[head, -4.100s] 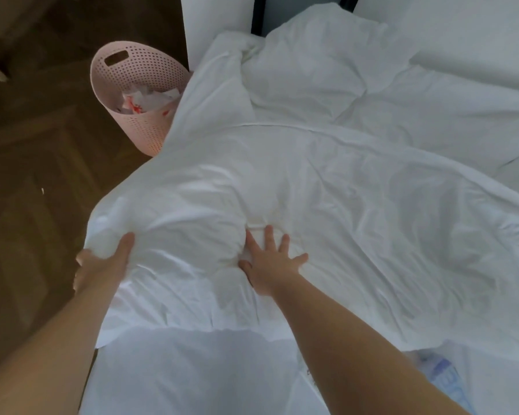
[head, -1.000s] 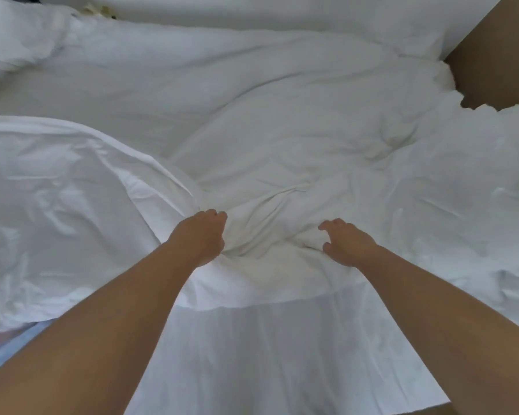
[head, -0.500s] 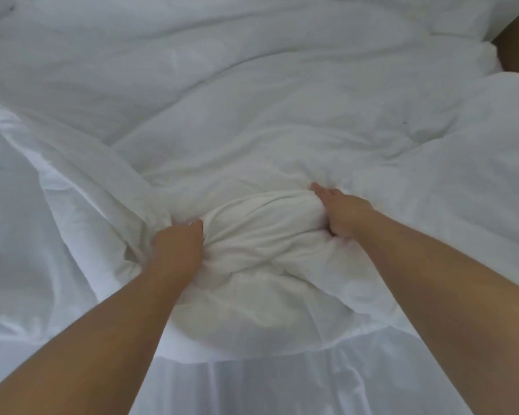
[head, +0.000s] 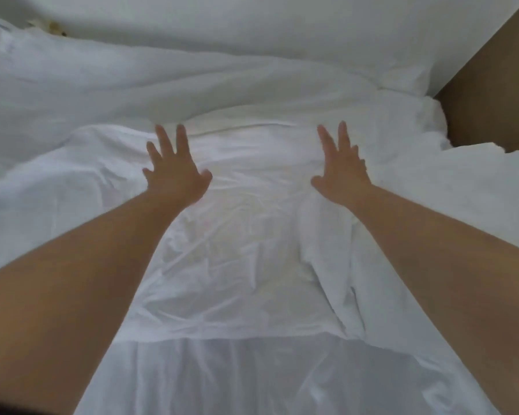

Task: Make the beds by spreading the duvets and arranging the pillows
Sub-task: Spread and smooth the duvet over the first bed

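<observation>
Duvet (head: 246, 241) (creased), left hand (head: 176, 178), right hand (head: 342, 173)

No lettering, label, brand mark or number is showing legibly anywhere. The rumpled white fabric duvet (head: 252, 235) and the plain white sheet (head: 252, 381) at its near edge are showing only bare cloth.

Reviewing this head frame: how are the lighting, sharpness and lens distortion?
Head view: dim, flat, bluish light, no glare; soft overall, slight blur on the fingers of the left hand and right hand; wide-angle stretch enlarges both forearms toward the lower corners; duvet creases are readable.
</observation>
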`<state>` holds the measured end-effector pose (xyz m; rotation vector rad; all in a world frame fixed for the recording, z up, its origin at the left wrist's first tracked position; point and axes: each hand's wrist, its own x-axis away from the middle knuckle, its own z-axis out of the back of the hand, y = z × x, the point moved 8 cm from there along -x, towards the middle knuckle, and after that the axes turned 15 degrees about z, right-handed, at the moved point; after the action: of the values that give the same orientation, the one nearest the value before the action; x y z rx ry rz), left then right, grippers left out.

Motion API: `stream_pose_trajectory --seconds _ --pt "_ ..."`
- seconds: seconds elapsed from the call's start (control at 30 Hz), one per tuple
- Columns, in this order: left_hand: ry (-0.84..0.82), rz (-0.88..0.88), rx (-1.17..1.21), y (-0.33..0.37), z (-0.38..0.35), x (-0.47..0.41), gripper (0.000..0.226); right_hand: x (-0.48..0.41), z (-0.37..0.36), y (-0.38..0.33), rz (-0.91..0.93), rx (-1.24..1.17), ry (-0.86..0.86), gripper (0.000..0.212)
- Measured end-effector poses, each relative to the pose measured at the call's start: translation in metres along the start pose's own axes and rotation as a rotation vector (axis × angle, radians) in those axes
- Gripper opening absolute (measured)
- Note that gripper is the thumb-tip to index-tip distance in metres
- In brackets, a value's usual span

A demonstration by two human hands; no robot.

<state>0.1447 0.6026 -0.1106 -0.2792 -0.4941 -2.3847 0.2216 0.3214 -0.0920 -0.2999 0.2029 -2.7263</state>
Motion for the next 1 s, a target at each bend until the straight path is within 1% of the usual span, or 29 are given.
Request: stream_pose_trajectory --seconds 0.07,0.13,0.2,0.27,0.37,0.47,0.5,0.53,0.6,0.67,0.73,0.8,0.87,0.9,0.93,0.97,1.0 --pt "-0.188 -0.022 -0.187 -0.012 -0.080 0.026 0.083 0.030 -0.078 0.009 -0.003 0.098 -0.260 0.080" --pt "-0.341 0.002 -0.303 -0.036 -0.147 0.048 0.080 0.068 -0.148 0.024 -0.041 0.101 -0.434 0.078" --pt "-0.369 0.013 -0.367 -0.055 -0.186 0.056 0.079 0.089 -0.191 0.038 -0.038 0.093 -0.523 0.080" --pt "-0.333 0.002 -0.418 -0.063 -0.199 0.057 0.079 0.092 -0.202 0.044 -0.022 0.022 -0.536 0.080" --pt "-0.306 -0.009 -0.413 -0.060 -0.199 0.067 0.081 0.096 -0.193 0.043 0.032 -0.036 -0.529 0.074" --pt "-0.359 -0.132 -0.413 -0.039 -0.193 0.110 0.086 0.112 -0.163 0.045 0.092 -0.017 -0.534 0.064" --pt "-0.392 -0.188 -0.410 -0.030 -0.191 0.129 0.089 0.119 -0.144 0.048 0.108 0.038 -0.519 0.062" --pt "-0.425 -0.242 -0.410 -0.022 -0.189 0.149 0.093 0.125 -0.123 0.051 0.137 0.145 -0.493 0.060" --pt "-0.456 -0.335 -0.444 -0.009 -0.185 0.186 0.101 0.142 -0.079 0.057 0.209 0.413 -0.435 0.060" --pt "-0.454 -0.404 -0.506 0.003 -0.183 0.214 0.106 0.166 -0.041 0.066 0.254 0.620 -0.410 0.068" --pt "-0.445 -0.427 -0.567 0.007 -0.185 0.231 0.107 0.192 -0.017 0.079 0.252 0.707 -0.419 0.083" --pt "-0.408 -0.436 -0.628 0.007 -0.187 0.237 0.110 0.220 -0.013 0.089 0.269 0.752 -0.480 0.097" --pt "-0.355 -0.408 -0.704 -0.002 -0.196 0.232 0.116 0.244 -0.028 0.092 0.310 0.844 -0.572 0.101" --pt "-0.321 -0.395 -0.747 -0.006 -0.199 0.230 0.117 0.252 -0.039 0.091 0.330 0.885 -0.609 0.096" --pt "-0.284 -0.383 -0.806 -0.014 -0.208 0.225 0.116 0.257 -0.050 0.094 0.324 0.920 -0.631 0.087" --pt "-0.225 -0.377 -0.847 -0.018 -0.212 0.220 0.112 0.257 -0.059 0.099 0.293 0.940 -0.618 0.076" --pt "-0.152 -0.397 -0.836 -0.019 -0.217 0.216 0.108 0.255 -0.063 0.102 0.267 0.934 -0.563 0.066"
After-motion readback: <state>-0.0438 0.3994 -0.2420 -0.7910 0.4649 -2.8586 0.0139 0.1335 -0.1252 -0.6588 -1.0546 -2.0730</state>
